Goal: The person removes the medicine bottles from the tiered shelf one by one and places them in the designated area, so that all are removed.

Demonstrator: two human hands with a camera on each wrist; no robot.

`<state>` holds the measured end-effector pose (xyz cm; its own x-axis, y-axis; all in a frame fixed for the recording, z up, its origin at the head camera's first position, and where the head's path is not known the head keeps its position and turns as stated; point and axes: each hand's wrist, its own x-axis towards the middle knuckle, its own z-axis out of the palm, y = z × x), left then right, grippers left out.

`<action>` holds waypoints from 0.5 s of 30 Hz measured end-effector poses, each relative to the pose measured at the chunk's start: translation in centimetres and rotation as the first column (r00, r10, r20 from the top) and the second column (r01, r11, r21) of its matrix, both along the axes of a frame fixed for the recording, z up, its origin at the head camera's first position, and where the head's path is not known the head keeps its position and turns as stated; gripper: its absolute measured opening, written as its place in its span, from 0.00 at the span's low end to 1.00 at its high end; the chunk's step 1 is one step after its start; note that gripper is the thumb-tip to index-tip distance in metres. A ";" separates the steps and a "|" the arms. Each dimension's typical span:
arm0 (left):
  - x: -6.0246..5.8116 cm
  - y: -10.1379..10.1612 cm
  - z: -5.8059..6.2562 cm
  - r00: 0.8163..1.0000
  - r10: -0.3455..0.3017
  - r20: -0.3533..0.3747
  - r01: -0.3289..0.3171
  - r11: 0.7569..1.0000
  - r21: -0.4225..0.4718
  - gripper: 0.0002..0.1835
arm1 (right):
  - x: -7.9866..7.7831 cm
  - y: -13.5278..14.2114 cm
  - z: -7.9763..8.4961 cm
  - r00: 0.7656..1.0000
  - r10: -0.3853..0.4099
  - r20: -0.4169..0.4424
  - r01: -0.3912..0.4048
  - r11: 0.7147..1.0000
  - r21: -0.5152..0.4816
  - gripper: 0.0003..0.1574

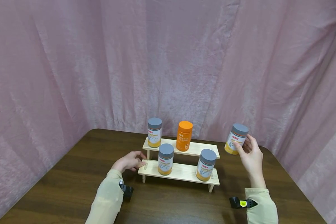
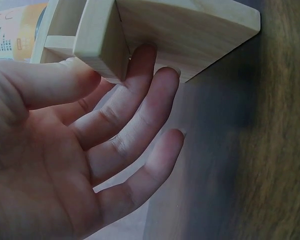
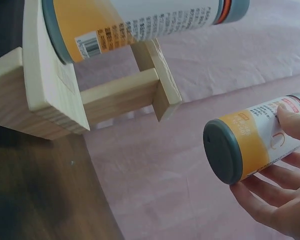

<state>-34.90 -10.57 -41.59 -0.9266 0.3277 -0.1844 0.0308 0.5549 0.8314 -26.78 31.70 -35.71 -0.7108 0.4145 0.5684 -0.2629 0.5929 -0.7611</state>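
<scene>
My right hand [image 1: 252, 157] grips a grey-lidded supplement jar [image 1: 236, 139] with a white and yellow label, raised to the right of a two-step wooden rack [image 1: 182, 171]. In the right wrist view its grey base [image 3: 222, 152] is visible, thumb on one side and fingers on the other. My left hand [image 1: 130, 161] holds the left end of the rack's lower step, thumb at the board's edge [image 2: 92, 45] and fingertips against the wood beneath. Two matching jars, one left [image 1: 165, 159] and one right [image 1: 206, 165], stand on the lower step.
On the upper step stand another grey-lidded jar [image 1: 155, 133] at the left end and an orange jar [image 1: 184, 136] near the middle. The rack sits on a dark wooden table [image 1: 168, 203]. A pink curtain [image 1: 168, 62] hangs behind the table and along its sides.
</scene>
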 end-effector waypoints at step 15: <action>-0.1 -0.1 0.0 1.000 -0.018 0.024 0.017 1.000 0.025 0.13 | -0.3 1.6 -1.0 0.993 0.052 0.108 -0.047 0.998 -0.048 0.39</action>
